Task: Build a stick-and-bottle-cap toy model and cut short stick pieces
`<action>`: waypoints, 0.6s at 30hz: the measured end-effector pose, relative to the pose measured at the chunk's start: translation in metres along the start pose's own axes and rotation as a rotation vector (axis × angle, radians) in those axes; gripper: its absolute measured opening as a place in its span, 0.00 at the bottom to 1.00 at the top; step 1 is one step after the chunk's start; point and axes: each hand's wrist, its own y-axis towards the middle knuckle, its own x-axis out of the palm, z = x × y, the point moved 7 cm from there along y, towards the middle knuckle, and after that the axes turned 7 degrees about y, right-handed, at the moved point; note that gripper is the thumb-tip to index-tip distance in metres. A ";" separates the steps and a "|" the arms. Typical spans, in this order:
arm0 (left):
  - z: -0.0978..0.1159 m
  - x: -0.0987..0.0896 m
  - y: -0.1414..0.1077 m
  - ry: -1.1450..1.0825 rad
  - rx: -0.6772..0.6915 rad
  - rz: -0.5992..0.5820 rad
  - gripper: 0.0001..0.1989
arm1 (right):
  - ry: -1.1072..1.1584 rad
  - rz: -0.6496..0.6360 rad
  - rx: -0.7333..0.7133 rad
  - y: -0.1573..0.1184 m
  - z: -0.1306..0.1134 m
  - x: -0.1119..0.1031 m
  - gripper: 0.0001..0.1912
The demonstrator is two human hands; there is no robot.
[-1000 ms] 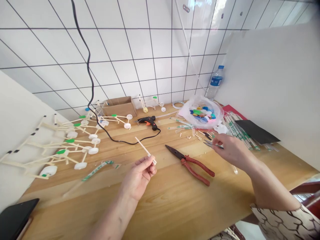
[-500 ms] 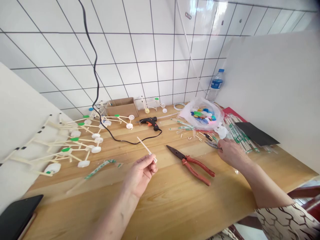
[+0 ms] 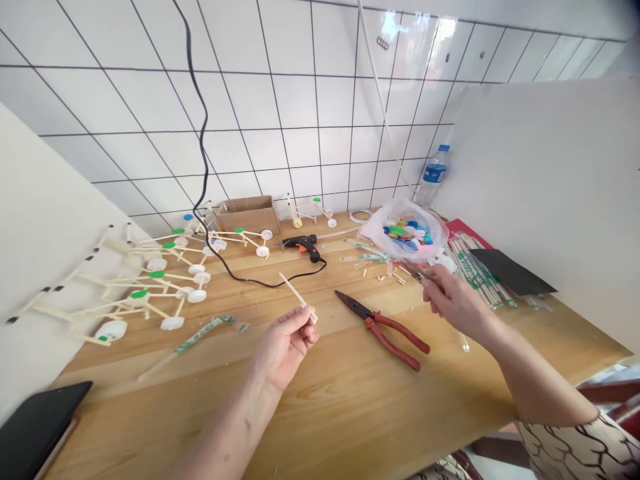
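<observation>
My left hand (image 3: 290, 340) pinches a thin white stick (image 3: 294, 290) near its lower end, over the middle of the wooden table. At the right, my right hand (image 3: 453, 300) is closed round a slim metal tool (image 3: 416, 271), perhaps scissors or a small knife, mostly covered by the fingers. Between the hands lie long-nose pliers (image 3: 385, 330) with red handles, touched by neither. Short stick pieces (image 3: 399, 277) are scattered just left of the tool's tip.
Stick models (image 3: 150, 280) with white wheels fill the left side. Behind are a cardboard box (image 3: 250, 217), a black glue gun (image 3: 303, 245), a bag of coloured caps (image 3: 410, 233) and a bottle (image 3: 434, 177). Wrapped sticks (image 3: 473, 270) lie right; a phone (image 3: 45, 427) lies front left.
My right hand has lifted slightly from the table and moved left, with the metal tool now in it. My left hand keeps its pinch on the stick. The view has shifted a little.
</observation>
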 end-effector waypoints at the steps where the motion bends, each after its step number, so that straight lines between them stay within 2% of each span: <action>1: 0.000 0.001 -0.001 0.000 -0.004 -0.004 0.04 | 0.068 -0.045 -0.060 -0.003 -0.013 0.006 0.11; 6: -0.002 0.002 -0.003 -0.028 -0.043 -0.002 0.04 | 0.129 -0.199 -0.370 -0.023 -0.087 0.041 0.14; 9: -0.004 0.005 -0.004 -0.055 -0.085 -0.009 0.05 | 0.086 -0.217 -0.635 -0.035 -0.124 0.057 0.14; 12: -0.007 0.007 -0.006 -0.072 -0.112 -0.014 0.06 | 0.069 -0.122 -0.806 -0.043 -0.140 0.063 0.14; 15: -0.011 0.006 -0.006 -0.077 -0.122 -0.014 0.06 | 0.028 -0.042 -0.884 -0.047 -0.142 0.067 0.14; 18: -0.014 0.007 -0.006 -0.074 -0.130 -0.049 0.06 | -0.007 -0.017 -0.918 -0.051 -0.142 0.069 0.14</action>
